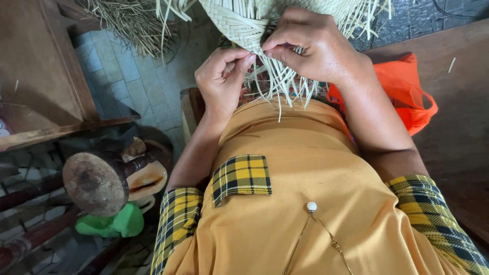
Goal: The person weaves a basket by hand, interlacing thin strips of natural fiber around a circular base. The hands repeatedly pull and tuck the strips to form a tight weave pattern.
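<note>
A: What do the hands grip?
B: Left hand [221, 81] and right hand [310, 48] pinch loose strips [285, 86] at the woven mat [239, 20] edge.

A: Orientation?
B: Strips hang toward the lap; the mat extends away, above the knees.

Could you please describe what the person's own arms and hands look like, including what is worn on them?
Both hands, left hand and right hand, are bare, without visible rings or gloves. The forearms are uncovered; short mustard-yellow sleeves end in yellow-and-black plaid cuffs.
</note>
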